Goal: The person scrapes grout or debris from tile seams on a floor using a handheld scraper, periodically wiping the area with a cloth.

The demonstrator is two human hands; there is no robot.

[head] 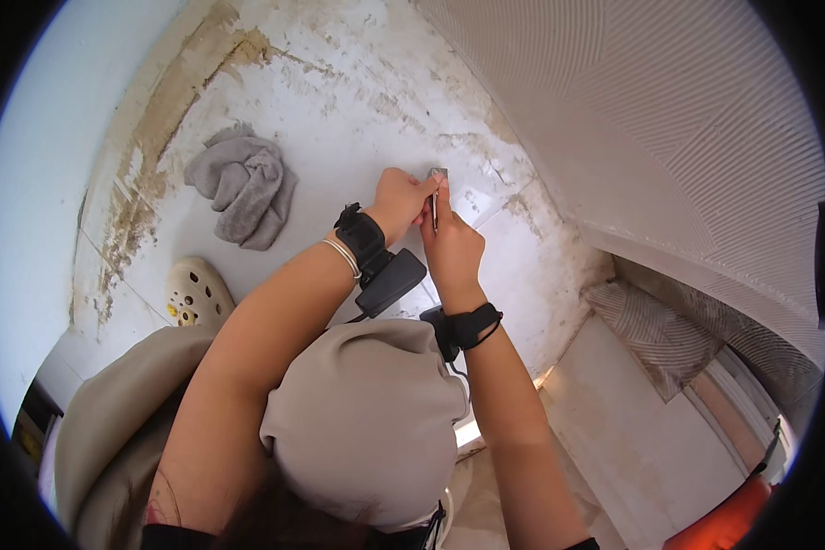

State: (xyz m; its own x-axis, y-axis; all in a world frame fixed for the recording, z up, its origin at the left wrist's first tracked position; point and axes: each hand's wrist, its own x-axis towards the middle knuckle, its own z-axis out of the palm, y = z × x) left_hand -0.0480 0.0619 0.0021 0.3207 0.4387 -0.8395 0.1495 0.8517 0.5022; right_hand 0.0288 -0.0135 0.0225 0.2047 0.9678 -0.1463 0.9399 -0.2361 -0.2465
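My left hand (400,198) and my right hand (456,251) meet in front of my bent knees. Between their fingers is a small, narrow piece (439,172), dark and greyish, with a flat end that shows beyond the fingertips. Its exact kind cannot be made out, as the fingers cover most of it. The right index finger lies along it, and the left thumb presses near its far end. Beneath both hands is a white tiled floor (481,199) smeared with brown dirt.
A crumpled grey cloth (244,189) lies on the floor to the left. Nearer me is a cream perforated clog (196,292). A large ridged panel (660,117) slopes along the right, above a patterned piece (650,333). Something orange (722,515) shows at lower right.
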